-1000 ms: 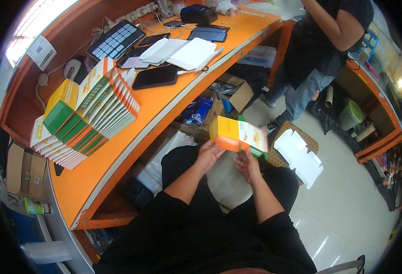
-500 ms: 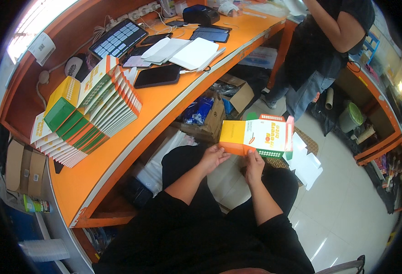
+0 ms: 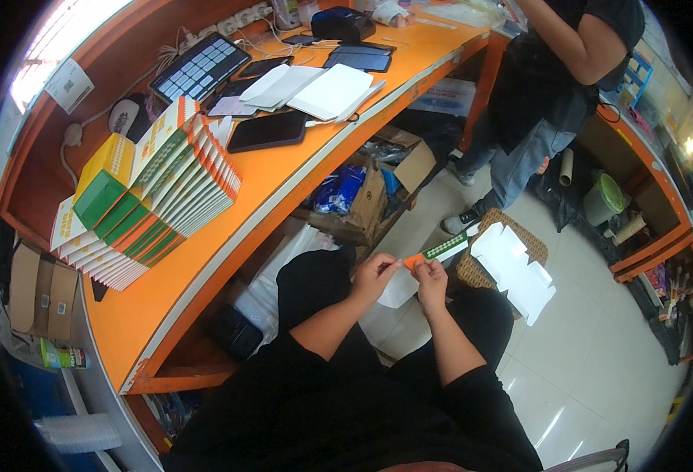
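Observation:
Above my lap, both hands hold a cardboard box (image 3: 445, 247), turned so that mostly its narrow green-patterned side shows. Its orange end lies between my hands, and a white flap hangs below. My left hand (image 3: 373, 278) pinches the near left edge with fingers closed. Close beside it, my right hand (image 3: 431, 285) grips the orange end with thumb and fingers. The box's broad printed face is turned out of sight. Just beyond my right knee, a white unfolded carton sheet (image 3: 511, 263) lies on a woven stool (image 3: 526, 224).
On the orange desk (image 3: 283, 177) at left stands a stack of similar partly folded boxes (image 3: 157, 193). Beside them lie a dark phone (image 3: 267, 131), white papers (image 3: 330, 90) and a tablet (image 3: 201, 67). An open carton (image 3: 378, 193) sits under the desk. Another person (image 3: 543, 102) stands at far right.
The box has been tilted from showing its broad yellow and white printed face to nearly edge-on, its white flap now hanging below. Both hands stay on it. The stool beneath shows more.

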`<state>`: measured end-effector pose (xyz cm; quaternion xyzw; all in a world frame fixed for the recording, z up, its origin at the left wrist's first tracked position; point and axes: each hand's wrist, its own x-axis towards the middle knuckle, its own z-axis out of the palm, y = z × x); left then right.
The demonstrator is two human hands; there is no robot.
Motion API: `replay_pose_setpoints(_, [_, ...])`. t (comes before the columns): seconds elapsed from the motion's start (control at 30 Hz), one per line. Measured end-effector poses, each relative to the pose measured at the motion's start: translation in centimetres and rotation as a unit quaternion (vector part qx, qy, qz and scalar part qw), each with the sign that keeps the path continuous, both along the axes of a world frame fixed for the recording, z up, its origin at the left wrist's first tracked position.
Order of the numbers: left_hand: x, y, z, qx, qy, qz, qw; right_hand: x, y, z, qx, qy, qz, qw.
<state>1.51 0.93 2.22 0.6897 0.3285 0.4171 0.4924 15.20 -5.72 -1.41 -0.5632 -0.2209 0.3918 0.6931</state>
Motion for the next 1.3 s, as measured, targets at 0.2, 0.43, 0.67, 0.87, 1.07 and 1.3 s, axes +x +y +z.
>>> replay_pose_setpoints(0.2, [-0.2, 0.8, -1.1, 0.071, 0.006, 0.075, 0.995, -1.8, -0.8, 0.3, -0.087, -0.165, 0.027, 0.982])
replay_pose_setpoints(0.43, [-0.1, 0.7, -1.7, 0.014, 0.012, 0.049, 0.999, -1.8, -0.8, -1.6, -0.095, -0.088, 0.074, 0.989])
replay_pose_setpoints(0.67, [-0.2, 0.6, -1.4, 0.0, -0.007, 0.009, 1.0, -1.5, -0.8, -2.8, -0.087, -0.109, 0.042, 0.989])
replay_pose_setpoints(0.87, [-0.3, 0.9, -2.0, -0.085, -0.023, -0.013, 0.996, -1.6, -0.6, 0.0, -0.035, -0.022, 0.05, 0.998])
replay_pose_setpoints(1.07, [-0.5, 0.8, -2.3, -0.011, 0.043, -0.043, 0.998, -1.9, -0.9, 0.8, -0.041, 0.019, 0.055, 0.997])
replay_pose_setpoints(1.3, [-0.4, 0.8, -2.3, -0.1, 0.026, -0.091, 0.991, -1.4, -0.9, 1.9, 0.011, 0.153, 0.043, 0.987])
